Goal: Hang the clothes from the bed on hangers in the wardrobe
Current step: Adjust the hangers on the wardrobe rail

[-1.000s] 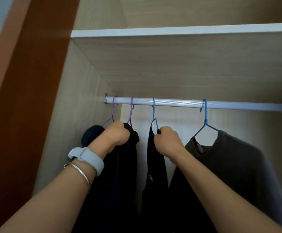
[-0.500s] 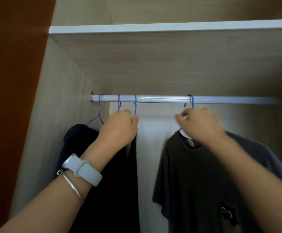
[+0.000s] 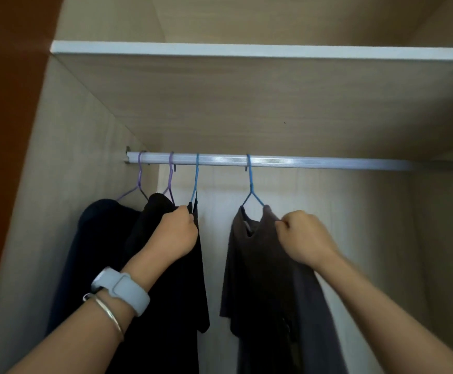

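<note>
A silver wardrobe rail (image 3: pixel 314 161) carries several hangers. At the left hang a navy garment (image 3: pixel 95 238) on a purple hanger (image 3: pixel 139 179) and two black garments (image 3: pixel 149 228) on a second purple hanger (image 3: pixel 170 182) and a blue hanger (image 3: pixel 195 182). My left hand (image 3: pixel 175 234) is closed on the top edge of the black garment under that blue hanger. Further right a dark grey T-shirt (image 3: pixel 257 265) hangs on another blue hanger (image 3: pixel 251 187). My right hand (image 3: pixel 305 240) pinches the T-shirt's right shoulder.
A wooden shelf with a white front edge (image 3: pixel 247 51) runs above the rail. The wardrobe's left wall (image 3: pixel 58 184) stands close to the navy garment. The rail to the right of the T-shirt carries no hangers. A brown door panel (image 3: pixel 4 130) is at far left.
My right hand dropped from the blue hanger's neck to the T-shirt's shoulder. My left hand came down from the hooks onto the black garment. The T-shirt hangs turned more edge-on.
</note>
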Action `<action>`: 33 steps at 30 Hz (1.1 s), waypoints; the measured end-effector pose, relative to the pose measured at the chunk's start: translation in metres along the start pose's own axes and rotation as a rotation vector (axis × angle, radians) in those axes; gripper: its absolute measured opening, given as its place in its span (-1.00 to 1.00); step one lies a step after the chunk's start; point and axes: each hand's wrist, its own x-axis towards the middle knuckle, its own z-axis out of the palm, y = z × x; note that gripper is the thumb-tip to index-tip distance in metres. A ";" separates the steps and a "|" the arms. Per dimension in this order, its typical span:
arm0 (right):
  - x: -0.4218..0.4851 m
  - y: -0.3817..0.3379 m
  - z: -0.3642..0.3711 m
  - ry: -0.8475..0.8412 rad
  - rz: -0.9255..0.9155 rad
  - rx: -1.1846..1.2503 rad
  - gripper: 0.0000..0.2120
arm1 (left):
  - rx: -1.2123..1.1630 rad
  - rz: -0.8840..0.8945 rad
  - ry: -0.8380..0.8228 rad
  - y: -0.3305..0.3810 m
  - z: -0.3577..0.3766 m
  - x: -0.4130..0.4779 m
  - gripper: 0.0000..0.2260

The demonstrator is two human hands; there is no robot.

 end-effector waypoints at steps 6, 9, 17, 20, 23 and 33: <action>-0.008 -0.060 0.031 -0.083 0.010 0.215 -0.75 | 0.000 -0.021 -0.047 0.001 -0.002 -0.002 -0.74; -0.011 -0.073 0.038 -0.090 0.014 0.235 -0.85 | 0.003 -0.024 -0.063 0.001 -0.003 -0.002 -0.75; -0.012 -0.079 0.039 -0.026 0.045 0.262 -0.79 | 0.025 -0.039 -0.093 0.004 -0.008 -0.007 -0.79; -0.010 -0.073 0.036 -0.010 0.092 0.284 -0.85 | 0.031 -0.045 -0.107 0.005 -0.011 -0.009 -0.80; -0.009 -0.069 0.035 0.000 0.106 0.265 -0.87 | 0.040 -0.037 -0.131 0.006 -0.013 -0.011 -0.87; -0.028 -0.086 0.012 0.113 -0.084 -0.055 -0.72 | 0.214 0.192 0.198 -0.010 -0.043 -0.024 -0.78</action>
